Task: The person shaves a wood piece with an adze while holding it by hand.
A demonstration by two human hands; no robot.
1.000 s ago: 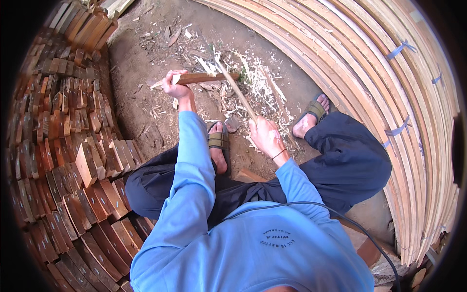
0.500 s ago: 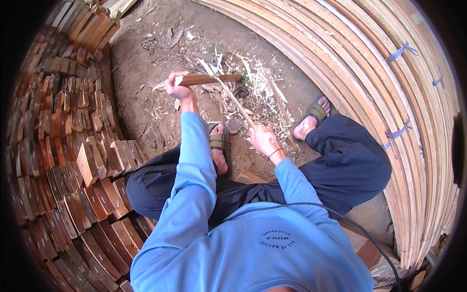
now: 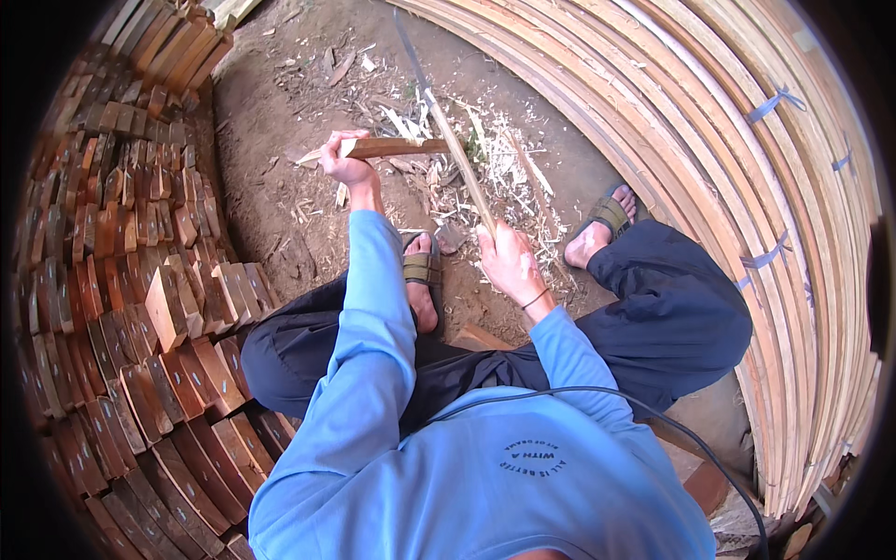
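My left hand (image 3: 343,161) is closed around the near end of a short wooden billet (image 3: 397,147), held roughly level above the ground. Its far end lies over a heap of shavings. My right hand (image 3: 513,263) grips the lower end of a long pale wooden handle (image 3: 459,157). From that handle a narrow grey metal blade (image 3: 409,47) runs up and away, so the whole looks like a long-handled machete. The handle slants past the right end of the billet; whether the two touch I cannot tell.
Pale wood shavings (image 3: 509,177) litter the dirt ground (image 3: 271,159). Stacked wooden blocks (image 3: 121,308) rise along the left. Long curved-looking boards (image 3: 709,121), tied with blue strips (image 3: 775,103), line the right. My sandalled feet (image 3: 422,271) stand apart, and a black cable (image 3: 691,434) crosses my shirt.
The machete has swung upward and away, its blade now pointing to the far side and showing clearly. My right hand has tilted with it. The billet has shifted only slightly.
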